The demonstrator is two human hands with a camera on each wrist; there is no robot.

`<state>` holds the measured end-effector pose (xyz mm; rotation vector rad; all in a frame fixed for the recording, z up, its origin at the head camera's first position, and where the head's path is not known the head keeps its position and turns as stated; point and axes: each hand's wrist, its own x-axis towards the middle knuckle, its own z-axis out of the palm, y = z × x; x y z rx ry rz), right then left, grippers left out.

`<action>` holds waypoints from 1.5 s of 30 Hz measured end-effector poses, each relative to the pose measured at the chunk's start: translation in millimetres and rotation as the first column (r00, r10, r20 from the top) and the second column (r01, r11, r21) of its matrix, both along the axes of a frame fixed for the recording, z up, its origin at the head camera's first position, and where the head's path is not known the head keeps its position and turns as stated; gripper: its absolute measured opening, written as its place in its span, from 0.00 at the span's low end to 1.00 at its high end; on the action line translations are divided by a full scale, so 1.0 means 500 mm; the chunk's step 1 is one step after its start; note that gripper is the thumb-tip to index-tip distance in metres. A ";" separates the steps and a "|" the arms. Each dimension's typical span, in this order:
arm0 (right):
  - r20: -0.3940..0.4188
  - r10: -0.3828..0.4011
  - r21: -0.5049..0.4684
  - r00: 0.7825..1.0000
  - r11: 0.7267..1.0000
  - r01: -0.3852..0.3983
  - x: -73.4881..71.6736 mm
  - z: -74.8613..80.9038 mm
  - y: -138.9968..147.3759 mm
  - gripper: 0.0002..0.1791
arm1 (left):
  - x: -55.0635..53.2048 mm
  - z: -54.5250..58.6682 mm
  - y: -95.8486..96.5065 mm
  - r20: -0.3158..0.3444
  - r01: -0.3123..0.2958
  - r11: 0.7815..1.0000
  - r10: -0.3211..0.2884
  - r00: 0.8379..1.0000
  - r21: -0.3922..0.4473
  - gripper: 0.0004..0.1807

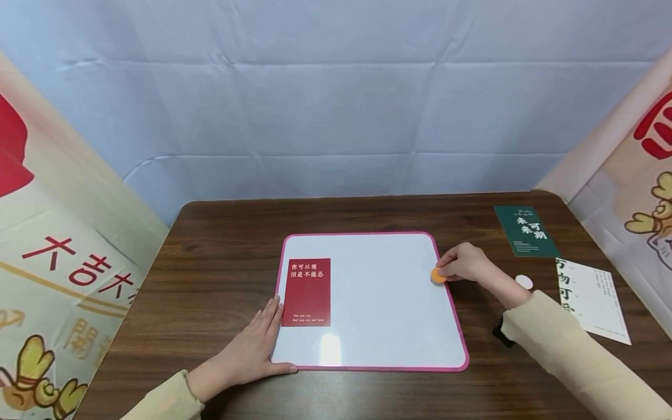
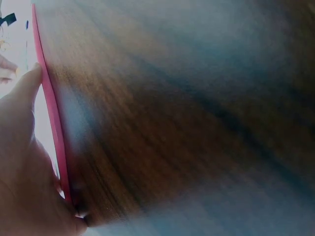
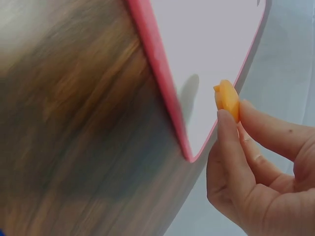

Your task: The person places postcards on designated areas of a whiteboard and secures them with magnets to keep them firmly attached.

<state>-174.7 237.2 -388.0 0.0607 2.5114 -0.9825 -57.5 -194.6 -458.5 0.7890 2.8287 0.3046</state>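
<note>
A person's right hand (image 1: pixel 464 262) pinches an orange disc (image 3: pixel 229 101) between thumb and fingertips over the right edge of a whiteboard (image 1: pixel 383 291) on a dark wooden table (image 1: pixel 226 251). The pinch leaves the disc's face turned outward, probably so that it can be placed neatly; in the right wrist view it appears to be apart from the board. The left hand (image 1: pixel 249 350), grasping nothing, lies with extended fingers along the board's left edge and its thumb along the near edge, apparently to keep the board from sliding. A red card (image 1: pixel 307 297) with white lettering lies flat on the board's left side. A green card (image 1: pixel 525 230), a white card (image 1: pixel 598 297) and a white disc (image 1: pixel 524 282) lie to the right, within reach. The orange disc is round, smooth and glossy, with a small nub on one side; the board is white, shiny and pink-rimmed, its corners rounded.
</note>
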 end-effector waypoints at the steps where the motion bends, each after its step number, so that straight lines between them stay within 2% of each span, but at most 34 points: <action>1: -0.002 -0.002 -0.001 1.000 1.000 0.002 -0.002 -0.001 -0.004 0.10 | 0.000 0.000 0.000 0.003 -0.001 1.000 0.001 1.000 -0.002 0.63; 14: -0.057 0.026 -0.004 0.998 1.000 -0.026 -0.014 -0.008 -0.066 0.09 | 0.005 0.007 0.002 0.003 0.000 1.000 0.000 1.000 0.005 0.62; 28: -0.090 0.018 -0.019 0.996 1.000 -0.020 -0.022 -0.007 -0.125 0.08 | 0.003 0.002 0.000 -0.011 0.005 1.000 -0.005 1.000 -0.014 0.62; 35: -0.106 0.040 -0.040 0.994 0.998 -0.044 -0.027 -0.005 -0.155 0.08 | 0.000 0.000 0.000 -0.030 0.017 1.000 -0.017 0.999 -0.009 0.62; 40: -0.120 0.048 -0.021 0.992 0.998 -0.051 -0.030 -0.003 -0.178 0.07 | -0.001 -0.001 -0.001 -0.028 0.019 1.000 -0.019 0.999 -0.009 0.62; 45: -0.140 0.052 -0.043 0.989 0.997 -0.059 -0.034 -0.007 -0.197 0.07 | -0.002 -0.002 -0.001 -0.024 0.018 1.000 -0.018 1.000 -0.009 0.62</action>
